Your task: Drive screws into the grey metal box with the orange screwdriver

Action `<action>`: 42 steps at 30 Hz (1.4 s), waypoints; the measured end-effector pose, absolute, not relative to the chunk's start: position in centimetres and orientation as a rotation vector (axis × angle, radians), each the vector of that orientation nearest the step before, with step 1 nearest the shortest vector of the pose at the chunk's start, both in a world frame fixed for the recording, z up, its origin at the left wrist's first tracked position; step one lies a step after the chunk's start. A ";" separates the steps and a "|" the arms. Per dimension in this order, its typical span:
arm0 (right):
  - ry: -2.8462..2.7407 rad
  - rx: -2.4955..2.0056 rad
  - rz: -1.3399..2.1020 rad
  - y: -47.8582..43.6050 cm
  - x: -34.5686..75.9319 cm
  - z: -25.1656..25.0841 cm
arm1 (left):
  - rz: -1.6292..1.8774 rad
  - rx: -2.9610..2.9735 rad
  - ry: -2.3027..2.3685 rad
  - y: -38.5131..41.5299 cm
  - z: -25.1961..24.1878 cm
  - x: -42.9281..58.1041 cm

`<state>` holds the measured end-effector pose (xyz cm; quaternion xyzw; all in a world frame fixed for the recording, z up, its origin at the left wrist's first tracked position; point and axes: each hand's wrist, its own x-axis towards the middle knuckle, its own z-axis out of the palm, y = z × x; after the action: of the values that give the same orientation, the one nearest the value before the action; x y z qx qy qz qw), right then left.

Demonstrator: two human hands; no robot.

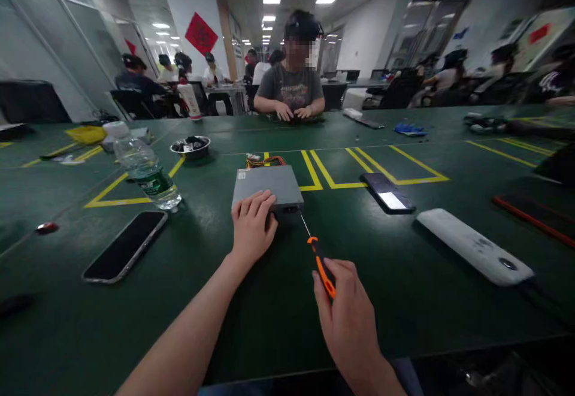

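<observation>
The left hand (252,225) lies flat on the grey box's (267,186) near edge, while the right hand (348,318), nearer the viewer, grips a screwdriver (320,258) angled at its near-right corner.

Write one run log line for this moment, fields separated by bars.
left hand: flat on grey metal box | right hand: holds orange screwdriver, tip at box's near face | table: green

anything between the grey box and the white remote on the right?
Yes. In the head view a black phone lies face up on the green table, between the grey box and the white remote, touching neither.
</observation>
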<state>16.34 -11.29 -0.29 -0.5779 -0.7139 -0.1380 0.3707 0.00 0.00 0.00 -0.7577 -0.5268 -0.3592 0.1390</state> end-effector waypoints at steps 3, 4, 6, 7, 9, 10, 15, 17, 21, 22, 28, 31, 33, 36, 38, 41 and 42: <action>-1.798 -1.526 -0.299 -11.0 16.6 -0.4 | -1.051 -2.184 -1.530 -0.1 0.0 0.2; -1.790 -1.530 -0.271 -11.0 16.6 -0.4 | -1.054 -2.184 -1.532 -0.1 0.1 0.2; -1.776 -1.528 -0.189 -11.0 16.4 -0.3 | -1.057 -2.189 -1.534 -0.2 0.1 0.2; -1.771 -1.507 -0.155 -11.1 16.3 -0.2 | -1.057 -2.192 -1.534 -0.2 0.1 0.2; -1.754 -1.431 -0.133 -11.1 16.0 -0.1 | -1.057 -2.192 -1.533 -0.1 0.1 0.1; -1.755 -1.381 -0.150 -11.1 15.8 -0.1 | -1.057 -2.191 -1.532 -0.1 0.1 0.1; -1.810 -1.269 -0.300 -10.8 16.0 -0.3 | -1.054 -2.198 -1.524 -0.1 0.1 0.0; -1.803 -1.306 -0.294 -10.6 16.4 -0.5 | -1.049 -2.202 -1.530 -0.2 0.1 0.0; -1.807 -1.386 -0.191 -10.6 16.8 -0.7 | -1.054 -2.203 -1.533 -0.2 0.1 0.1; -1.818 -1.399 -0.165 -10.7 16.8 -0.7 | -1.058 -2.200 -1.532 -0.2 0.1 0.1; -1.787 -1.367 -0.209 -11.1 15.6 -0.4 | -1.056 -2.196 -1.521 -0.2 0.1 0.1; -1.791 -1.338 -0.288 -11.0 15.9 0.1 | -1.053 -2.202 -1.525 -0.2 0.1 0.1; -1.778 -1.357 -0.315 -10.8 16.5 0.4 | -1.051 -2.205 -1.529 -0.2 0.1 0.1; -1.772 -1.450 -0.293 -10.5 17.5 0.7 | -1.053 -2.209 -1.536 -0.2 0.2 0.1; -1.783 -1.507 -0.249 -10.5 17.9 0.7 | -1.060 -2.212 -1.539 -0.2 0.2 0.1; -1.780 -1.507 -0.208 -10.7 17.7 0.5 | -1.072 -2.213 -1.538 -0.3 0.2 0.1; -1.775 -1.486 -0.211 -10.8 17.4 0.5 | -1.073 -2.214 -1.539 -0.3 0.2 0.2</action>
<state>17.41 -10.80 0.47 -0.5866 -0.7009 -0.0834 0.3972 0.16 -0.26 0.22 -0.7575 -0.5265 -0.3672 0.1195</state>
